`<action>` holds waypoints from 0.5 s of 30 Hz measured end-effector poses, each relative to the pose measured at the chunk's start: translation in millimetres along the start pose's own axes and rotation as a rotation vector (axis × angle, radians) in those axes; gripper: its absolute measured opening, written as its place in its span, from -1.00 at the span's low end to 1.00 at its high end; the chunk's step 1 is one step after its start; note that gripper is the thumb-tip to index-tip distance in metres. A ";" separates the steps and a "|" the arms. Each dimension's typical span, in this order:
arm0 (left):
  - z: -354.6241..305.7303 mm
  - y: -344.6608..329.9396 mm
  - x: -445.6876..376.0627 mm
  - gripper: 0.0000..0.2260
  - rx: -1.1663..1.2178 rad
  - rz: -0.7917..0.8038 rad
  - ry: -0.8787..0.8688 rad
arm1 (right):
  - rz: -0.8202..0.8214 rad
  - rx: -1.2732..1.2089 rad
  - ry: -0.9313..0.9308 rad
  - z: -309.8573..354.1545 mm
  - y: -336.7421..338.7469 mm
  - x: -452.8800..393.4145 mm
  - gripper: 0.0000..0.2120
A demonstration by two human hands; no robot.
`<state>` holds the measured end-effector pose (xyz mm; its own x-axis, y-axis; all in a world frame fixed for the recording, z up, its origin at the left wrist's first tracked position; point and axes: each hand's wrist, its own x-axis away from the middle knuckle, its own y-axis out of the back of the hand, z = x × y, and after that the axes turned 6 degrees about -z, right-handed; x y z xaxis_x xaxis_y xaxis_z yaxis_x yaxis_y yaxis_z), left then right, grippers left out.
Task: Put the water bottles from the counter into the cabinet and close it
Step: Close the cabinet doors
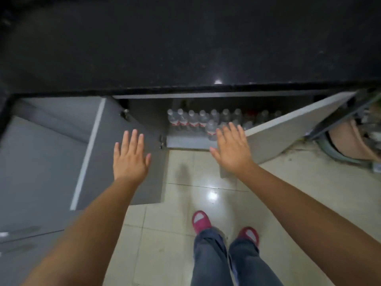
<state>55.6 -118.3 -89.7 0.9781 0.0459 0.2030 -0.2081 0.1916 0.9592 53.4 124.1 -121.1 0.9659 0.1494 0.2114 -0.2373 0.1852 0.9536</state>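
Under the black counter (pixel 185 48) the cabinet stands with both grey doors swung outward. Several clear water bottles (pixel 193 118) with red-and-white labels stand in rows on its floor. My left hand (pixel 131 155) is flat, fingers spread, over the inner face of the left door (pixel 132 124). My right hand (pixel 232 148) is flat with fingers apart at the near edge of the right door (pixel 292 129), covering part of the front bottles. Neither hand holds anything. Whether the palms touch the doors I cannot tell.
Glossy beige floor tiles (pixel 175 213) lie below, with my legs and red slippers (pixel 201 220) between the doors. A closed grey cabinet front (pixel 37 166) is at the left. At the far right sit a dark frame and a brownish bundle (pixel 350 139).
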 end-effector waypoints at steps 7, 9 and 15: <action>107.3 -31.8 -26.7 -0.35 0.074 0.088 0.209 | -0.185 0.070 -0.062 14.5 -6.3 -33.7 -0.33; 114.3 -40.0 -29.0 -0.31 0.120 0.104 0.215 | -0.185 0.091 -0.077 17.1 -8.7 -34.9 -0.33; 109.1 -32.3 -15.0 -0.27 0.263 0.163 0.071 | -0.184 0.116 -0.074 17.9 -6.8 -31.7 -0.22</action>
<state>48.1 -232.1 -102.2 0.9274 0.1249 0.3526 -0.3444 -0.0832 0.9351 26.3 100.7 -130.5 0.9978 0.0508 0.0427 -0.0472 0.0896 0.9949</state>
